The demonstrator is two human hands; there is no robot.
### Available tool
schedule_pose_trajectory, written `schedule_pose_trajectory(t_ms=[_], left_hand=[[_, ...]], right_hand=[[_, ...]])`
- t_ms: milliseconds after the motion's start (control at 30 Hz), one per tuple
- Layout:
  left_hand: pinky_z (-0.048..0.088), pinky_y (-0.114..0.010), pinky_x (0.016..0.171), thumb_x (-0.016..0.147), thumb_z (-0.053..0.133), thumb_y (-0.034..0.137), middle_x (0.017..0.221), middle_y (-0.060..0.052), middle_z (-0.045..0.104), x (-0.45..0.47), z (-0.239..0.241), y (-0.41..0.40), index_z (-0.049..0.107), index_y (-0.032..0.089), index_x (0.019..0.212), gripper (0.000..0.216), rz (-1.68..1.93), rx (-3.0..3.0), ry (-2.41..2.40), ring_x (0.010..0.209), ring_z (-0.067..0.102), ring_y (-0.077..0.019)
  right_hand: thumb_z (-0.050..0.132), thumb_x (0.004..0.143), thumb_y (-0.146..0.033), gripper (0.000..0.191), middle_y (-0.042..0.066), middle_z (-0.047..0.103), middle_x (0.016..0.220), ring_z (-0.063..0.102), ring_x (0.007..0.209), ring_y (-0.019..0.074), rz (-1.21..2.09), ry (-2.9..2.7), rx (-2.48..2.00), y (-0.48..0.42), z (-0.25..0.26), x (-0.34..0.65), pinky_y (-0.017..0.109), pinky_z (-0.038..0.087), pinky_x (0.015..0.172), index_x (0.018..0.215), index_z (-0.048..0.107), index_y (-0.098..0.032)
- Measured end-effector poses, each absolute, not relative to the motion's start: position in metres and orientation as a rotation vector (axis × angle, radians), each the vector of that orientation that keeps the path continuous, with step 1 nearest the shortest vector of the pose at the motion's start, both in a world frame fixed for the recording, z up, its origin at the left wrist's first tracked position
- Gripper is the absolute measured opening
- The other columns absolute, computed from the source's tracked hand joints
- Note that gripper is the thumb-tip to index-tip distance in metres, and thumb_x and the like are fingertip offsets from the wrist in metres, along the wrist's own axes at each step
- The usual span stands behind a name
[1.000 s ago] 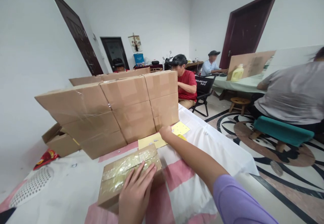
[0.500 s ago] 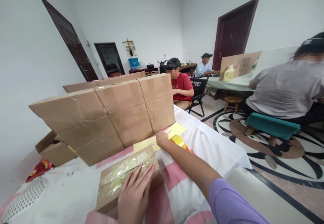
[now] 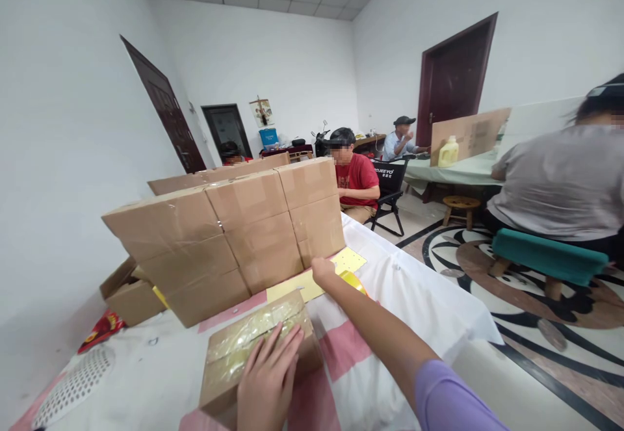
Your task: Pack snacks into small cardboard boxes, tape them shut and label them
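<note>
The table [image 3: 419,288], under a white and pink cloth, carries a wall of sealed cardboard cartons [image 3: 244,229] stacked two high across its far side, with an open carton [image 3: 129,291] off the left end. In front of that wall, at the near edge, lies the small cardboard box [image 3: 253,337]. Its flaps are shut and a glossy strip of clear tape already runs along its top; whether its ends and sides are taped does not show. Yellow perforated sheets [image 3: 348,261] lie flat at the foot of the cartons. The left hand [image 3: 268,385] rests spread and flat on the small box, pressing its lid and gripping nothing. The right hand [image 3: 323,268], arm stretched out in a lilac sleeve, is curled knuckles-up on the yellow sheets. It touches a yellow tape roll [image 3: 353,280] that peeks out just to its right; whether the fingers have closed on the roll cannot be told, and the roll looks to be sitting on the table. So the box seems closed and at least partly sealed. Compared with a second ago, the left hand has stayed put on the box and the right hand has hardly shifted. More of the roll shows beside the wrist, and the view has tipped up to take in the ceiling.
</note>
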State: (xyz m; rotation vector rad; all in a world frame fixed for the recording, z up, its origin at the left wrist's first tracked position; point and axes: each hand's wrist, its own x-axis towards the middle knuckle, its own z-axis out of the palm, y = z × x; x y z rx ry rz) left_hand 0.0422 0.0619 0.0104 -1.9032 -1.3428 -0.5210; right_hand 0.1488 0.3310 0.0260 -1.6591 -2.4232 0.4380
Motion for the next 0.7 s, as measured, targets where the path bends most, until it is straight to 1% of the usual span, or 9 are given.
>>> schedule_pose_trajectory(t_ms=[133,200,267,333,433,567,633,700], left_hand=[[0.055,-0.038,0.09,0.095,0.052,0.023,0.134,0.007,0.068,0.033,0.013,0.063,0.064,0.03,0.132,0.039,-0.516,-1.916,-1.321,0.119,0.068,-0.0221],[0.057,-0.036,0.09,0.096,0.053,0.024,0.133,0.007,0.068,0.025,0.016,0.058,0.063,0.03,0.134,0.04,-0.508,-1.971,-1.286,0.12,0.067,-0.0217],[0.058,-0.034,0.091,0.095,0.055,0.026,0.132,0.007,0.069,0.016,0.02,0.05,0.062,0.032,0.135,0.04,-0.492,-2.057,-1.254,0.121,0.067,-0.0212],[0.058,-0.033,0.092,0.095,0.057,0.027,0.13,0.006,0.07,0.008,0.023,0.042,0.063,0.034,0.134,0.04,-0.48,-2.142,-1.24,0.122,0.066,-0.0211],[0.059,-0.034,0.093,0.095,0.057,0.025,0.128,0.005,0.072,0.004,0.025,0.034,0.064,0.035,0.132,0.039,-0.482,-2.184,-1.263,0.123,0.066,-0.0218],[0.059,-0.037,0.094,0.095,0.056,0.023,0.128,0.004,0.072,0.007,0.024,0.035,0.064,0.032,0.131,0.038,-0.479,-2.175,-1.3,0.125,0.065,-0.0231],[0.058,-0.038,0.095,0.095,0.056,0.023,0.127,0.002,0.072,0.008,0.024,0.036,0.064,0.031,0.131,0.037,-0.511,-2.189,-1.308,0.125,0.064,-0.0235],[0.057,-0.038,0.097,0.096,0.056,0.023,0.127,0.002,0.073,0.01,0.025,0.037,0.064,0.031,0.13,0.037,-0.562,-2.213,-1.323,0.126,0.064,-0.0236]], right_hand=[[0.066,0.097,-0.035,0.025,0.007,0.068,0.115,0.068,0.101,0.021,0.676,-2.237,-1.534,0.326,0.03,0.16,0.041,0.058,0.088,0.114,0.066,-0.016],[0.066,0.096,-0.03,0.019,0.005,0.07,0.105,0.069,0.095,0.0196,0.791,-2.137,-1.401,0.315,0.026,0.165,0.038,0.058,0.085,0.106,0.068,-0.015],[0.063,0.094,-0.02,0.011,0.004,0.072,0.092,0.069,0.087,0.0178,0.907,-2.024,-1.25,0.298,0.019,0.171,0.032,0.056,0.079,0.1,0.07,-0.014],[0.058,0.09,-0.015,0.016,0.003,0.071,0.083,0.067,0.074,0.0156,1.022,-1.899,-1.096,0.276,0.009,0.18,0.027,0.054,0.069,0.099,0.071,-0.015],[0.057,0.085,-0.023,0.015,0.0,0.068,0.076,0.06,0.059,0.0133,1.175,-1.711,-0.884,0.243,-0.004,0.198,0.025,0.048,0.056,0.094,0.068,-0.018],[0.059,0.082,-0.033,0.012,0.0,0.063,0.075,0.055,0.057,0.0126,1.298,-1.505,-0.699,0.21,-0.016,0.225,0.026,0.046,0.055,0.083,0.062,-0.021],[0.06,0.082,-0.035,0.013,-0.001,0.062,0.074,0.053,0.057,0.0123,1.338,-1.441,-0.657,0.201,-0.02,0.234,0.026,0.044,0.055,0.081,0.061,-0.022],[0.063,0.082,-0.037,0.016,-0.002,0.058,0.068,0.05,0.056,0.0121,1.373,-1.393,-0.643,0.195,-0.024,0.237,0.025,0.042,0.054,0.078,0.062,-0.021]])
